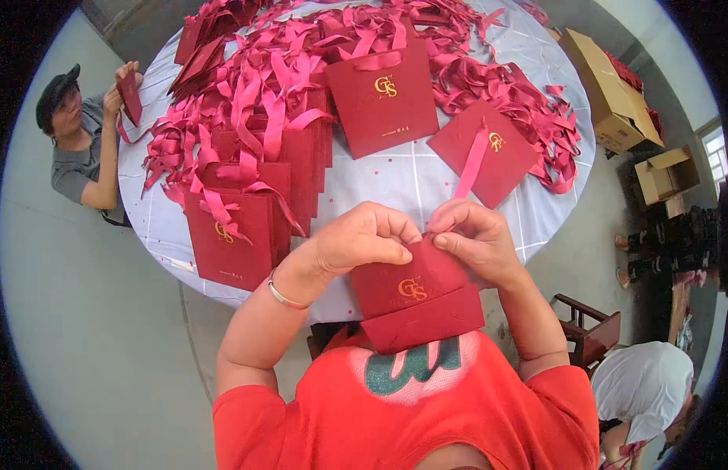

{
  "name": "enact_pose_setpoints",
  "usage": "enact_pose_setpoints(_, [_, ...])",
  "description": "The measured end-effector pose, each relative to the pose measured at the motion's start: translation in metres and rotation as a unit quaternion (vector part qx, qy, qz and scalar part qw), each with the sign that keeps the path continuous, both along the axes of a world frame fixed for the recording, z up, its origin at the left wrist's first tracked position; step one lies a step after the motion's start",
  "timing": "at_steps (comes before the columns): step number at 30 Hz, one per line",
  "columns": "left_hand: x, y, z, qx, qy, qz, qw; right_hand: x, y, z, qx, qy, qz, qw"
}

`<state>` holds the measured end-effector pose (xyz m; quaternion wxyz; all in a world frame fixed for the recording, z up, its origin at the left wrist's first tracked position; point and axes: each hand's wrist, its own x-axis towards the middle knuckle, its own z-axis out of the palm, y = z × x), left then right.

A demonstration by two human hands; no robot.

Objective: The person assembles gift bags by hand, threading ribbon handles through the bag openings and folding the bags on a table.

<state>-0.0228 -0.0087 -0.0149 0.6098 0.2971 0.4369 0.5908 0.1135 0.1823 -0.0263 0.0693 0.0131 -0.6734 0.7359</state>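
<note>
Two thumbs press against curled fingers as my left hand (372, 239) and right hand (475, 235) pinch the far edge of the red paper bag (423, 304), just below my fingertips; it seems light, stiff, easily creased, best held there.

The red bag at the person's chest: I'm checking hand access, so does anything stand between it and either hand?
Nothing visible does: the left hand and right hand both have fingers at the upper edge of the red bag.

Red short-slv tee (364, 427), grn chest print (386, 374), 1 silver bangle (278, 295)
</note>
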Motion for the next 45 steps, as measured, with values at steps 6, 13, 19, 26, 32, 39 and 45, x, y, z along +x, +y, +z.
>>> enact_pose_setpoints(6, [0.004,0.003,0.0,-0.012,-0.022,0.013,1.0,0.007,0.004,0.001,-0.01,-0.011,-0.045,0.999])
enact_pose_setpoints(13, [0.005,0.003,0.003,0.008,-0.008,0.002,1.0,0.007,0.005,0.004,-0.122,-0.111,-0.071,0.984])
enact_pose_setpoints(19, [0.005,0.005,0.005,0.018,0.035,0.0,0.999,0.006,0.006,0.004,-0.127,-0.115,-0.042,0.984])
enact_pose_setpoints(26, [0.002,0.005,-0.001,0.036,0.04,-0.031,0.998,0.003,0.004,0.004,-0.102,-0.097,-0.018,0.99])
enact_pose_setpoints(32, [0.014,0.008,-0.001,-0.041,0.05,0.044,0.997,0.005,-0.003,0.005,-0.073,-0.079,-0.069,0.992])
enact_pose_setpoints(39, [0.018,0.011,0.004,-0.066,0.064,0.081,0.992,0.006,-0.005,0.0,-0.043,-0.043,-0.087,0.994])
enact_pose_setpoints(45, [0.021,0.011,0.001,-0.042,0.104,0.101,0.988,0.004,-0.007,0.002,-0.018,-0.023,-0.081,0.996])
